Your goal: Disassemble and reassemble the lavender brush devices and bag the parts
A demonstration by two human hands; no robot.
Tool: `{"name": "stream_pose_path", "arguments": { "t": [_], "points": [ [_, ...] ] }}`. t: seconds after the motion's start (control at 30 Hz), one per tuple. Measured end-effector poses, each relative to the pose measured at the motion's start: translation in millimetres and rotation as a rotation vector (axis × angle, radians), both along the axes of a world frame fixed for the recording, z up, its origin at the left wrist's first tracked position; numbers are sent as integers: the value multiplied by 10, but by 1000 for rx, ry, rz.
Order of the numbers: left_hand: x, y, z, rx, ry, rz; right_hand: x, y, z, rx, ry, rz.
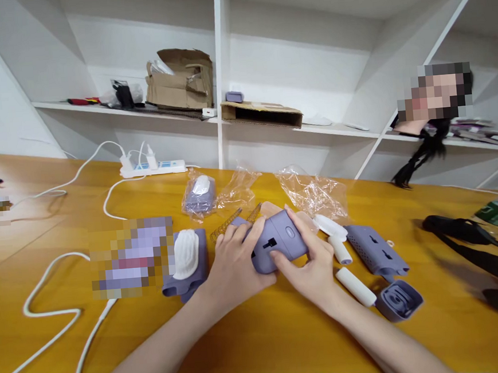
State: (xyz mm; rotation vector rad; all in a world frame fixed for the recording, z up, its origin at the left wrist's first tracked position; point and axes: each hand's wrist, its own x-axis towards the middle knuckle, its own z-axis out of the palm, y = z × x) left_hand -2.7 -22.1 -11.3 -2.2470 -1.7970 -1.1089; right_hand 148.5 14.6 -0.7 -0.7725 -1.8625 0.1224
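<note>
Holding purple casing [284,238], end seemingly hidden.

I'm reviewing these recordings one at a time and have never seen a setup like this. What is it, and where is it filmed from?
There is no machine here: the left hand and right hand are a person's own, bare. The single picture comes from a camera worn on the head, looking forward and down.

Both hands hold a purple case with a dark slot in its face. On the wooden table, to the right, lie two white cylinders and a perforated purple shell. To the left is a white ribbed piece. Farther back are clear plastic wrapping and a power strip.
</note>
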Motion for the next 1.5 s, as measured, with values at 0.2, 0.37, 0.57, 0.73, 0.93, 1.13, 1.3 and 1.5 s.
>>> {"name": "stream_pose_path", "arguments": {
  "t": [0.2, 0.37, 0.57, 0.73, 0.93, 1.13, 1.3, 1.5],
  "points": [
    [-56, 2, 110, -90, -77, -21, 58, 34, 97, -249, -34, 134],
    [-204, -52, 372, -313, -442, -230, 296, 98, 462, -513, -185, 471],
    [-275, -10, 331, -949, -1269, -614, 304, 159, 464, -272, -238, 190],
    [-190, 40, 181, -971, -1367, -502, 229, 130, 344, -348, -154, 231],
    [-136, -27, 209, -559, -977, -592, 288, -3, 471, -290, -289, 239],
    [-162, -48, 242, -448, -722, -552, 308, -10, 439, -277, -364, 230],
    [-160, -37, 212, -314, -782, -561, 186, -21, 262, -386, -137, 329],
    [-27, -61, 134, -236, -832, -441, -17, -118, 3, -190, 21, 240]
  ]
}}
